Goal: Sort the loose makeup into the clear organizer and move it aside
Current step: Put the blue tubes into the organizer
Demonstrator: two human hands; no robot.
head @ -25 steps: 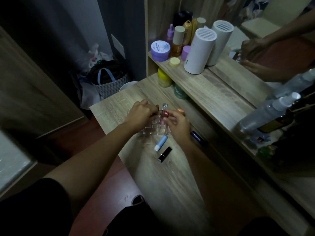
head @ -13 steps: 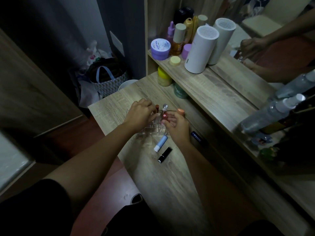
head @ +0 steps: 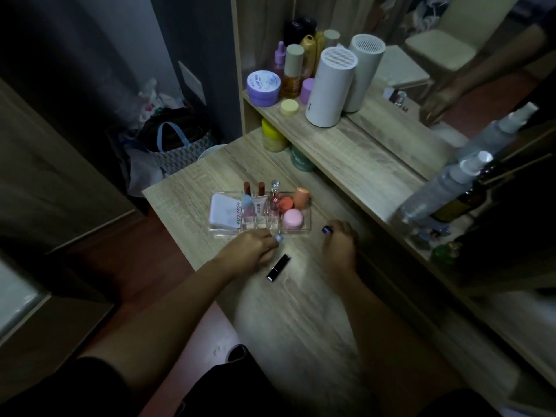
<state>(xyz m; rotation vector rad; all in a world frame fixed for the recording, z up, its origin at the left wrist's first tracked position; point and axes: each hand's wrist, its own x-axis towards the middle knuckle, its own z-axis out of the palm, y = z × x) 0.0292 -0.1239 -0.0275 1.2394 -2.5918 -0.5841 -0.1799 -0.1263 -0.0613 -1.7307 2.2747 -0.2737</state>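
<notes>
Left hand (head: 252,246) pinches a light, slick blue tube (head: 279,238); right hand (head: 340,240) grips a dark tube (head: 326,229). Rigid clear organizer (head: 296,231): grasp both ends.

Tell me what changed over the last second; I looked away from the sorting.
Both hands drew back from the clear organizer toward the person. The left hand closed on the light blue tube; the right hand picked up a dark blue item. The black lipstick stayed on the table.
</notes>
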